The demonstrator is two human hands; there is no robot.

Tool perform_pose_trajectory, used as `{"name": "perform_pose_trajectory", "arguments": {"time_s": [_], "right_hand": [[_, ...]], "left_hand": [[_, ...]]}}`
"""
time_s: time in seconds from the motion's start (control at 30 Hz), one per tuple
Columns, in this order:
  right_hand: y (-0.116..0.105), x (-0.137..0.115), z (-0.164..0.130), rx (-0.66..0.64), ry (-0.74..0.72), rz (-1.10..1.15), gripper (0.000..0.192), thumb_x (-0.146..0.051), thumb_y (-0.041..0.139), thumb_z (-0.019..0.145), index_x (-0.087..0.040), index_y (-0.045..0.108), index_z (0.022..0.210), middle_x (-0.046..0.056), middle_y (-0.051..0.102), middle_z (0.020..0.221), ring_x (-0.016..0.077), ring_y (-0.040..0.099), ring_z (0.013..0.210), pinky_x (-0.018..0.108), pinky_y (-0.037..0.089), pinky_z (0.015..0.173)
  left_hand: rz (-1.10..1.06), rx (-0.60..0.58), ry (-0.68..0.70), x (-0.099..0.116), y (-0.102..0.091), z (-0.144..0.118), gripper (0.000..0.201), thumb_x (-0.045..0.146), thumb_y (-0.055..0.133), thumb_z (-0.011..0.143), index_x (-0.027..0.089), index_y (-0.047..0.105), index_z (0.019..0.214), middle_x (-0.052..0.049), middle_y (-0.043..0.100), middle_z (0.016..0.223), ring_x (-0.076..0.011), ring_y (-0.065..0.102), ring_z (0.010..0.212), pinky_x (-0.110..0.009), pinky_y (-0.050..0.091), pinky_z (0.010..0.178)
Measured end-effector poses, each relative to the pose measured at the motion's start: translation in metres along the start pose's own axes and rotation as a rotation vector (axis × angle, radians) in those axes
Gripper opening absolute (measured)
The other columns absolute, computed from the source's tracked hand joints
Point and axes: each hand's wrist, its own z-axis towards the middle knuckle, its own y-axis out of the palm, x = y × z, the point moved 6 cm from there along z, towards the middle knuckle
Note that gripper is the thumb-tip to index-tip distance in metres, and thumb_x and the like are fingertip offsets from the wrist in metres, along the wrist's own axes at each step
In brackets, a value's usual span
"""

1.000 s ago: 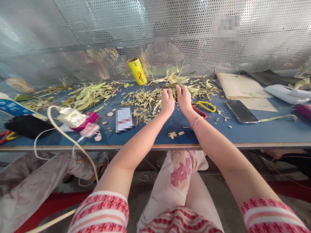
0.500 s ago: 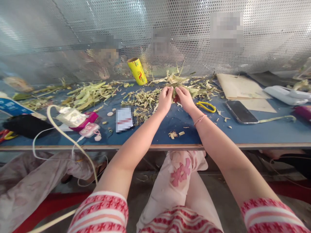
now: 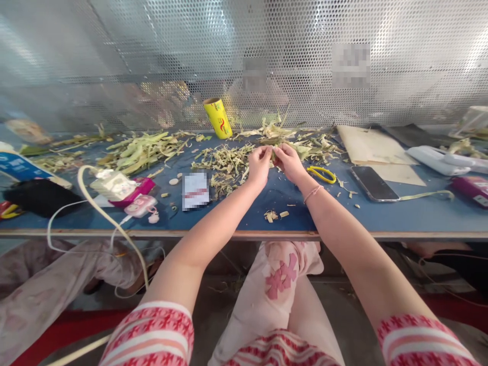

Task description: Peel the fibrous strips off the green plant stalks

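My left hand (image 3: 260, 165) and my right hand (image 3: 288, 161) meet over the far half of the blue table. Thumb and fingers of both are pinched together at the tips. Between them shows a small green plant piece (image 3: 275, 152), mostly hidden by the fingers. Left of my hands spreads a heap of small curled, pale green plant bits (image 3: 224, 158). Behind and to the right lie longer withered leaves and stalks (image 3: 312, 151). A yellow loop (image 3: 322, 175) rests just right of my right wrist.
A yellow cardboard tube (image 3: 218, 119) stands tilted near the perforated metal panel (image 3: 305, 61). Flat green strips (image 3: 147, 150) lie to the left, before a charger with cables (image 3: 114, 185). On the right are a phone (image 3: 373, 183) and brown paper (image 3: 375, 145). Another person's legs (image 3: 72, 284) show lower left.
The view has tilted up slightly, so the table sits lower in the picture. My hands stay together at the fingertips, and more green shows between them.
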Motion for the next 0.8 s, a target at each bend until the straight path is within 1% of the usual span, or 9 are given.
{"name": "perform_pose_trajectory", "arguments": {"time_s": [0.1, 0.17, 0.23, 0.33, 0.43, 0.5, 0.53, 0.67, 0.8], "right_hand": [[0.001, 0.003, 0.000, 0.007, 0.012, -0.058, 0.051, -0.063, 0.072, 0.066, -0.021, 0.044, 0.067, -0.008, 0.049, 0.053, 0.0054, 0.046, 0.049, 0.020, 0.038, 0.049], [-0.001, 0.005, 0.001, 0.036, 0.018, -0.150, 0.048, -0.064, 0.067, 0.072, -0.023, 0.042, 0.069, -0.008, 0.048, 0.051, 0.0068, 0.045, 0.046, 0.022, 0.036, 0.048], [-0.005, 0.004, 0.001, 0.093, -0.001, -0.257, 0.045, -0.064, 0.059, 0.079, -0.024, 0.041, 0.071, -0.009, 0.046, 0.049, 0.0084, 0.044, 0.045, 0.023, 0.035, 0.048], [-0.014, -0.004, 0.000, 0.174, -0.067, -0.425, 0.041, -0.062, 0.049, 0.086, -0.024, 0.041, 0.073, -0.008, 0.044, 0.050, 0.0104, 0.043, 0.049, 0.025, 0.035, 0.053], [-0.012, -0.015, -0.002, 0.127, -0.132, -0.638, 0.043, -0.055, 0.043, 0.091, -0.023, 0.039, 0.064, -0.005, 0.043, 0.053, 0.0116, 0.043, 0.056, 0.027, 0.035, 0.060], [-0.008, -0.022, -0.005, 0.084, -0.176, -0.742, 0.045, -0.052, 0.042, 0.093, -0.022, 0.037, 0.059, -0.003, 0.042, 0.054, 0.0118, 0.040, 0.057, 0.028, 0.033, 0.062], [-0.006, -0.025, -0.006, 0.089, -0.196, -0.779, 0.046, -0.052, 0.042, 0.093, -0.022, 0.036, 0.058, -0.004, 0.041, 0.053, 0.0117, 0.038, 0.057, 0.028, 0.032, 0.062], [-0.004, -0.028, -0.008, 0.159, -0.200, -0.821, 0.048, -0.047, 0.047, 0.091, -0.022, 0.031, 0.053, -0.005, 0.033, 0.050, 0.0109, 0.031, 0.055, 0.028, 0.028, 0.059], [-0.001, -0.018, -0.006, 0.116, -0.137, -0.718, 0.041, -0.034, 0.046, 0.092, -0.022, 0.035, 0.055, -0.004, 0.037, 0.050, 0.0110, 0.035, 0.055, 0.028, 0.029, 0.059]], "left_hand": [[-0.040, 0.027, -0.071, -0.003, -0.001, 0.000, 0.026, 0.040, 0.067, 0.081, 0.017, 0.059, 0.073, 0.004, 0.054, 0.061, -0.0067, 0.049, 0.055, -0.020, 0.040, 0.058], [0.022, 0.011, -0.083, 0.001, -0.001, 0.001, 0.030, 0.040, 0.064, 0.084, 0.017, 0.054, 0.067, 0.006, 0.047, 0.055, -0.0070, 0.043, 0.051, -0.021, 0.036, 0.054], [0.168, -0.014, -0.044, 0.011, -0.002, 0.002, 0.033, 0.037, 0.060, 0.087, 0.018, 0.048, 0.062, 0.006, 0.043, 0.052, -0.0082, 0.040, 0.050, -0.023, 0.033, 0.054], [0.448, -0.020, 0.090, 0.033, -0.002, 0.004, 0.033, 0.024, 0.060, 0.088, 0.020, 0.043, 0.059, 0.005, 0.044, 0.054, -0.0106, 0.041, 0.054, -0.026, 0.032, 0.061], [0.592, -0.083, 0.142, 0.045, 0.003, 0.004, 0.031, 0.016, 0.057, 0.087, 0.020, 0.041, 0.061, 0.004, 0.045, 0.057, -0.0122, 0.043, 0.058, -0.027, 0.032, 0.064], [0.634, -0.122, 0.135, 0.047, 0.006, 0.003, 0.030, 0.014, 0.055, 0.088, 0.021, 0.041, 0.062, 0.004, 0.045, 0.057, -0.0126, 0.044, 0.059, -0.027, 0.032, 0.064], [0.647, -0.128, 0.130, 0.047, 0.006, 0.003, 0.030, 0.014, 0.054, 0.089, 0.021, 0.040, 0.063, 0.004, 0.045, 0.057, -0.0127, 0.044, 0.059, -0.027, 0.032, 0.064], [0.679, -0.099, 0.120, 0.044, 0.002, 0.006, 0.033, 0.016, 0.054, 0.090, 0.022, 0.035, 0.063, 0.004, 0.043, 0.056, -0.0128, 0.043, 0.057, -0.028, 0.031, 0.063], [0.673, -0.048, 0.103, 0.040, -0.004, 0.009, 0.035, 0.019, 0.055, 0.091, 0.022, 0.035, 0.062, 0.004, 0.042, 0.056, -0.0130, 0.042, 0.058, -0.028, 0.031, 0.063]]}}
